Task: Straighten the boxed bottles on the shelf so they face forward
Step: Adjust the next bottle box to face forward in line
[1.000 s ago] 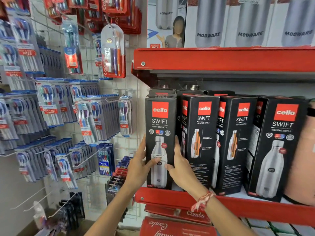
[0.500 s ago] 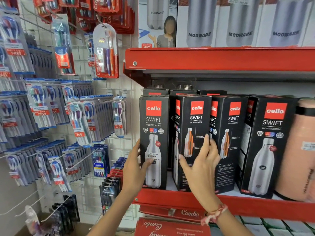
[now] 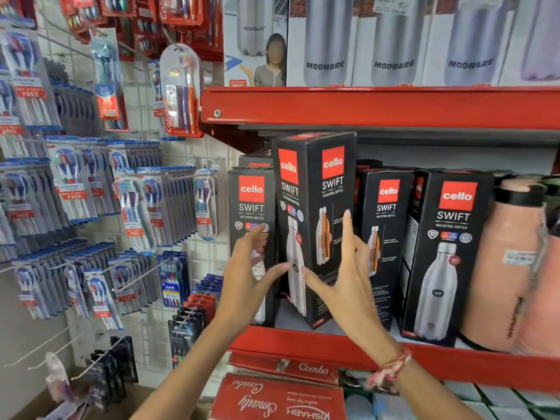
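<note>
Both hands spread-fingered around tilted second box (image 3: 315,225). Left hand (image 3: 245,277) blurred, hiding first box (image 3: 251,204) at nine o'clock. Right hand (image 3: 348,286) contact unclear.

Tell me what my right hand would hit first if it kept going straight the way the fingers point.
Probably the turned Cello Swift box: the right hand already reaches toward its side panel, though depth is unclear.
</note>
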